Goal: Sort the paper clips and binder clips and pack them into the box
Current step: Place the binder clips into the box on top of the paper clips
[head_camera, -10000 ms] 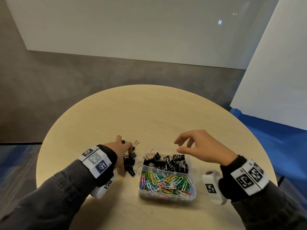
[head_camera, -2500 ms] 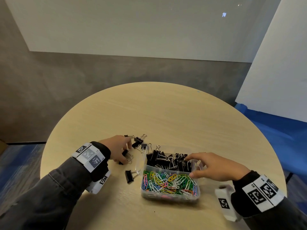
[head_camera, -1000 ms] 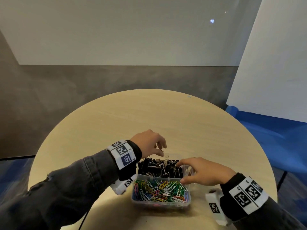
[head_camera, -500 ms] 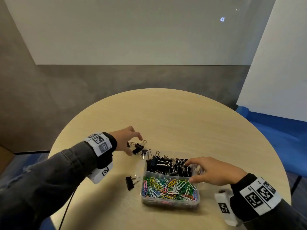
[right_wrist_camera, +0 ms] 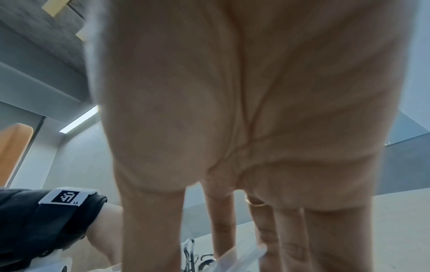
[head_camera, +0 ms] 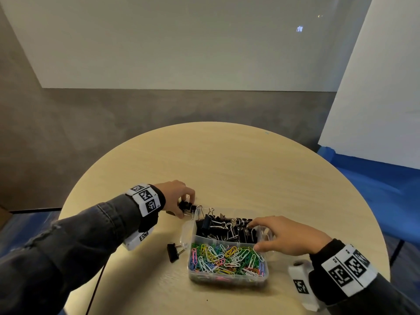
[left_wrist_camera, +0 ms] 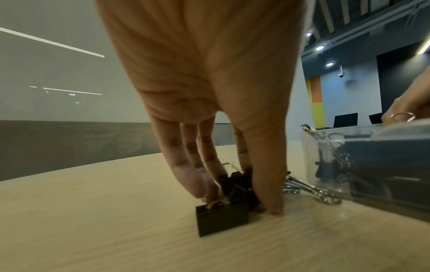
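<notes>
Left hand (head_camera: 176, 196) was down on the round table (head_camera: 227, 169), just beside the far-left corner of the clear box (head_camera: 227, 277). Thumb and fingers (left_wrist_camera: 193, 176) were curled down around a small bunch of black binder clips (left_wrist_camera: 235, 185), pinching them against the tabletop. Fingers were close together, tips on the clips; thumb tip touched the wood. One clip (left_wrist_camera: 221, 219) of that bunch sat nearest the wrist camera, upright on the table. Wire handles (left_wrist_camera: 311, 191) of another clip lay flat between the thumb and the box wall.

Right hand (head_camera: 288, 235) rested on the right rim of the box. Thumb lay along the near side by the divider, fingers reached over the far compartment, loosely spread. Fingertips were at the rim or on the clips; could not tell if they pinched anything. The right wrist view was mostly palm; its fingers (right_wrist_camera: 288, 244) hung straight down, slightly apart.

Box contents: far compartment was piled with black binder clips (head_camera: 223, 227), some handles sticking up above the rim. Near compartment held coloured paper clips (head_camera: 227, 258), sorted apart by the divider.

One stray binder clip (head_camera: 173, 252) lay on the table just left of the box, apart from both hands.
</notes>
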A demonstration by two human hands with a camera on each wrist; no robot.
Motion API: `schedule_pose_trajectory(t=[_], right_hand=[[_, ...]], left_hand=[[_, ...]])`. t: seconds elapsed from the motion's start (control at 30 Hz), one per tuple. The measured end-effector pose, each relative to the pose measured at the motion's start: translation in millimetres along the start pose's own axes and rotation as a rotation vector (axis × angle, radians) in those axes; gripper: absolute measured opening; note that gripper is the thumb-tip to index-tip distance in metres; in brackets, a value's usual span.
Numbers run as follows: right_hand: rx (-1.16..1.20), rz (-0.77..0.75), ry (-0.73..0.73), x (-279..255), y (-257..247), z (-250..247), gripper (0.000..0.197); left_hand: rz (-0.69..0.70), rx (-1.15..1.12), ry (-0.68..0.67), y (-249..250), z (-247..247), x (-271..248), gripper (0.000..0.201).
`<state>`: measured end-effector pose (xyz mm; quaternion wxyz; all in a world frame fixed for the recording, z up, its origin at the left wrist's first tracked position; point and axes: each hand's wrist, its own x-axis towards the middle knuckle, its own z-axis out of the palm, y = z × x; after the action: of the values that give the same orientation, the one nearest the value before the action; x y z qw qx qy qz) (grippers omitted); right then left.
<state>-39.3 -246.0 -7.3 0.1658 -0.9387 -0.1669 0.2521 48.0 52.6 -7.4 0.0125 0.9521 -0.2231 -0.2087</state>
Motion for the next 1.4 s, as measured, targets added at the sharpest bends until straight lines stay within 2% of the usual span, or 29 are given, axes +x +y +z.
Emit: schedule_pose_trajectory(t=[0.17, 0.33, 0.57, 0.87, 0.97, 1.1, 1.23, 1.4], right_hand=[[-0.002, 0.011, 0.004, 1, 1, 1, 0.059], [-0.011, 0.005, 0.004, 1, 1, 1, 0.059], [-0.016, 0.004, 0.000, 0, 1, 1, 0.059], [-0.012, 0.016, -0.003, -2, -2, 0, 0.059], [-0.011, 0.017, -0.006, -2, -2, 0, 0.058], [-0.005, 0.021, -0.003, -1, -2, 0, 0.058], [-0.015, 0.018, 0.000, -1, -3, 0, 0.059], [-0.021, 0.019, 0.006, -2, -2, 0, 0.059]], left_hand=[[-0.006, -0.045, 0.073, -3, 3, -2, 0.034], [-0.029, -0.034, 0.047, -1, 5, -2, 0.035], [0.017, -0.070, 0.072, -3, 11, -4, 0.032], [-0.021, -0.257, 0.212, -10, -1, -8, 0.026], [0.008, -0.379, 0.267, -4, -13, -16, 0.028], [0.143, -0.440, 0.336, 29, -27, -31, 0.033], [0.265, -0.393, 0.301, 72, -23, -37, 0.042], [0.274, -0.302, 0.118, 96, -6, -33, 0.044]])
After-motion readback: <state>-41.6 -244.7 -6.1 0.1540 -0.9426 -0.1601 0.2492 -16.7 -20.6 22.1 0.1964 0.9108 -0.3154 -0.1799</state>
